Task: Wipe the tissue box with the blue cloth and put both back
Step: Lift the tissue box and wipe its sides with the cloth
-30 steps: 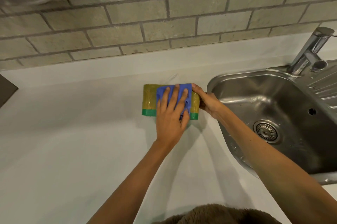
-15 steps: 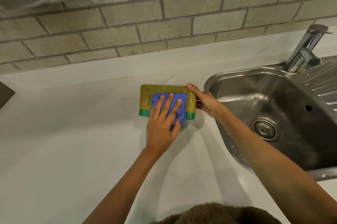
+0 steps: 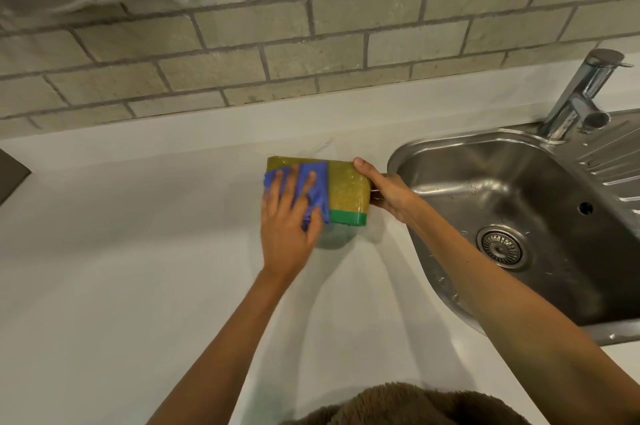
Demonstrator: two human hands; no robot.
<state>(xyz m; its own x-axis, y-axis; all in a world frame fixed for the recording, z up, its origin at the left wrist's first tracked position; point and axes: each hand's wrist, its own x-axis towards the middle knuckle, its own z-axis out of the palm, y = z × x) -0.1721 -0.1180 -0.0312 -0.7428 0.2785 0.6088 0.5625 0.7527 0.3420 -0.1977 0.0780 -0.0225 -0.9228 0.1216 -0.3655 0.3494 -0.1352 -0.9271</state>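
Note:
The tissue box (image 3: 348, 187) is yellow-green with a green band along its near edge, wrapped in shiny plastic, and sits on the white counter (image 3: 121, 269) just left of the sink. My left hand (image 3: 287, 227) lies flat on the box's left half and presses the blue cloth (image 3: 317, 187) against it, fingers spread over the cloth. My right hand (image 3: 388, 192) grips the box's right end, thumb on the top far corner. The left part of the box is hidden under cloth and hand.
A steel sink (image 3: 519, 217) with a drain lies right of the box, with a tap (image 3: 581, 95) behind it. A brick wall (image 3: 311, 44) rises behind the counter. A dark object (image 3: 10, 175) shows at the left edge.
My left hand has slid the blue cloth from the box's right-middle to its left end. The right hand has kept its hold on the right end.

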